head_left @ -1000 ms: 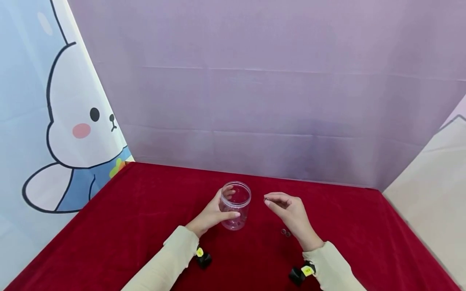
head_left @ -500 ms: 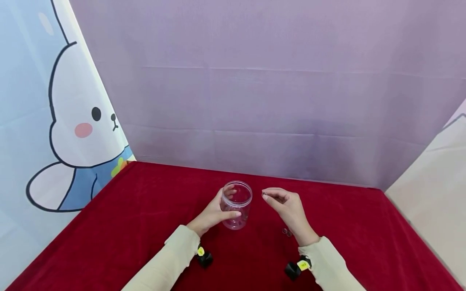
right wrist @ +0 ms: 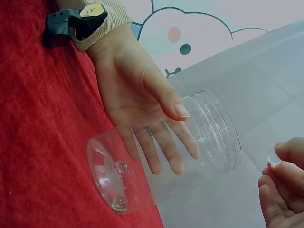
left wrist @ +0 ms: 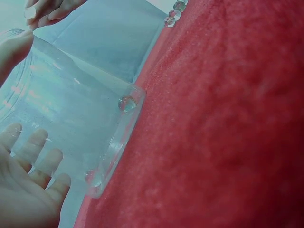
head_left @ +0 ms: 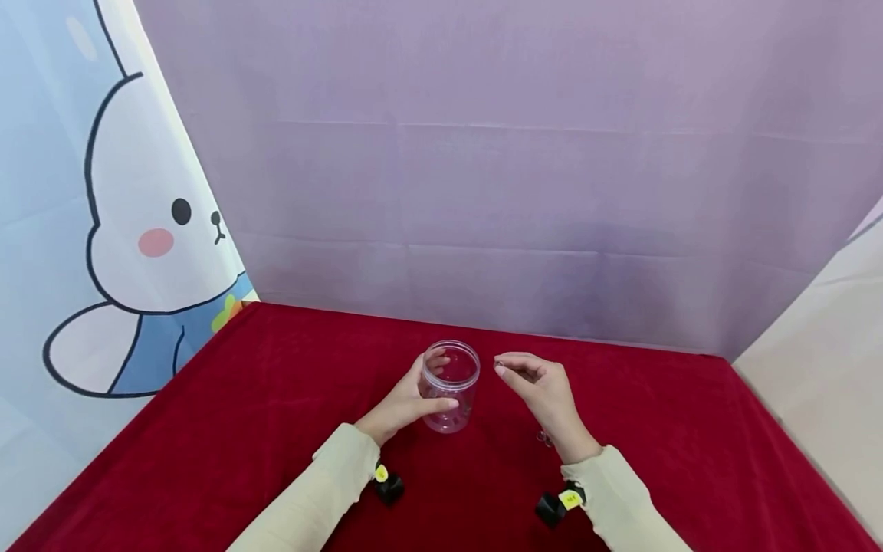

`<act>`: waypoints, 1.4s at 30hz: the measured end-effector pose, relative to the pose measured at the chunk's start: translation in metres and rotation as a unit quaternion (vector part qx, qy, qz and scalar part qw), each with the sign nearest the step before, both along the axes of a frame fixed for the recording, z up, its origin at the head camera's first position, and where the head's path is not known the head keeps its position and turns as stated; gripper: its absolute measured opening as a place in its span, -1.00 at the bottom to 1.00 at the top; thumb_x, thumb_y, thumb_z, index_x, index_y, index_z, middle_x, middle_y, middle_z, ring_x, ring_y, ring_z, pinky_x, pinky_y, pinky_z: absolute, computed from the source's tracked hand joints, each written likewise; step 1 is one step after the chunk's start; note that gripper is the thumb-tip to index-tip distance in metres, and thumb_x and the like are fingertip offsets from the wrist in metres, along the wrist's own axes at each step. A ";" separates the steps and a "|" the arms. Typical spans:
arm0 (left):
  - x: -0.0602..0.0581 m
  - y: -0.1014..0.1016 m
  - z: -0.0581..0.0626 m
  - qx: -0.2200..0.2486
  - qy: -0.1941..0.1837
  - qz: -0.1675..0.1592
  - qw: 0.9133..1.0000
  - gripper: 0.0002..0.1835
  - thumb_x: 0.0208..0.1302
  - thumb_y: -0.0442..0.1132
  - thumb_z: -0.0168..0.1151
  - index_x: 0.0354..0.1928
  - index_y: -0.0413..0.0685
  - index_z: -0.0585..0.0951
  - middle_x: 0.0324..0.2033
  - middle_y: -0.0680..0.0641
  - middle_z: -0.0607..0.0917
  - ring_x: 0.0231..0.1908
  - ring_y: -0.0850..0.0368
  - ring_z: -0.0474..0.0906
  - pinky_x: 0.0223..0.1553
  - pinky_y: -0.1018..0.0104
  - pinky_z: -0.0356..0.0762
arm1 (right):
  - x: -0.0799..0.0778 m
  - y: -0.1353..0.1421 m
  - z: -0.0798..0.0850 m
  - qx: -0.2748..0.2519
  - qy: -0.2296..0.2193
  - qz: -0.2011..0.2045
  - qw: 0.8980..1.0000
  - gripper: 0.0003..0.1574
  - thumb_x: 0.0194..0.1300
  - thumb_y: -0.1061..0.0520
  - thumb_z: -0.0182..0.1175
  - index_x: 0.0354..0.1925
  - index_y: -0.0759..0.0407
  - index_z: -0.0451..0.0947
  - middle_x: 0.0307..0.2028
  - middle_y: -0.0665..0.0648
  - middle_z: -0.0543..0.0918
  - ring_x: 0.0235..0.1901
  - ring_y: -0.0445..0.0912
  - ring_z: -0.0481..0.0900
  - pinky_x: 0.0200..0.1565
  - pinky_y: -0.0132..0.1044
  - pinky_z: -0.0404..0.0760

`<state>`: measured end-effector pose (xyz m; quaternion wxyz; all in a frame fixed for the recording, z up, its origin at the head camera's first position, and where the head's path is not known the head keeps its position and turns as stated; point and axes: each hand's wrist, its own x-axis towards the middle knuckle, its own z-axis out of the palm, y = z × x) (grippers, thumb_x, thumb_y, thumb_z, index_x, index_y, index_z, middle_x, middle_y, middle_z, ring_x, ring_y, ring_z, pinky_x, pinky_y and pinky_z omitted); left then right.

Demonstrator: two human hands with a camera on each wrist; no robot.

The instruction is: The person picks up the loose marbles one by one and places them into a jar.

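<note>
A clear, lidless plastic jar (head_left: 466,400) stands nearly upright on the red cloth, its threaded mouth facing up. My left hand (head_left: 402,408) grips its side, thumb in front and fingers wrapped behind. Through the wall, two clear glass marbles show at the bottom: one marble (left wrist: 127,104) near the base edge and another marble (left wrist: 92,177) opposite. Just right of the jar's mouth, my right hand (head_left: 549,392) pinches a small clear marble (right wrist: 274,156) between thumb and fingertips. Most of that marble is hidden by the fingers in the head view.
Several loose marbles (left wrist: 175,14) lie on the red cloth (head_left: 310,360), below my right wrist in the head view. A purple-grey curtain (head_left: 483,192) rises behind the table. A bunny-printed sheet (head_left: 138,192) hangs at the left, and a pale sheet (head_left: 828,337) at the right.
My right hand has drifted a little left and up, closer to the jar's mouth, still pinching the marble. The left hand and jar hold almost the same place.
</note>
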<state>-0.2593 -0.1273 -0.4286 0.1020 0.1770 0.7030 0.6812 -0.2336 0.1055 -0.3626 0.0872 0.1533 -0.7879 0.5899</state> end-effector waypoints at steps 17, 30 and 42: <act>0.000 0.000 0.000 -0.001 0.000 0.003 1.000 -0.09 0.09 -0.25 0.38 0.40 0.22 0.06 0.35 -0.12 0.21 0.35 -0.07 0.10 0.29 -0.10 0.15 | -0.005 -0.009 0.003 -0.011 -0.001 -0.002 1.000 -0.71 0.19 0.14 0.31 -0.11 0.21 0.66 -0.13 0.18 0.69 -0.18 -0.15 0.64 -0.09 -0.41 0.58; 0.004 0.000 0.003 -0.007 -0.004 0.009 1.000 -0.11 0.10 -0.24 0.37 0.39 0.22 0.06 0.35 -0.06 0.24 0.34 -0.03 0.13 0.29 -0.10 0.16 | -0.013 -0.017 -0.002 -0.024 0.008 0.007 1.000 -0.75 0.18 0.21 0.30 -0.13 0.24 0.66 -0.16 0.20 0.69 -0.20 -0.14 0.63 -0.12 -0.38 0.60; 0.002 0.001 0.004 0.002 -0.003 0.002 1.000 -0.12 0.11 -0.24 0.37 0.39 0.22 0.07 0.35 -0.09 0.22 0.35 -0.05 0.10 0.30 -0.12 0.13 | -0.013 -0.022 0.006 -0.024 0.000 0.009 1.000 -0.73 0.19 0.21 0.30 -0.12 0.26 0.65 -0.15 0.23 0.69 -0.18 -0.07 0.63 -0.12 -0.39 0.60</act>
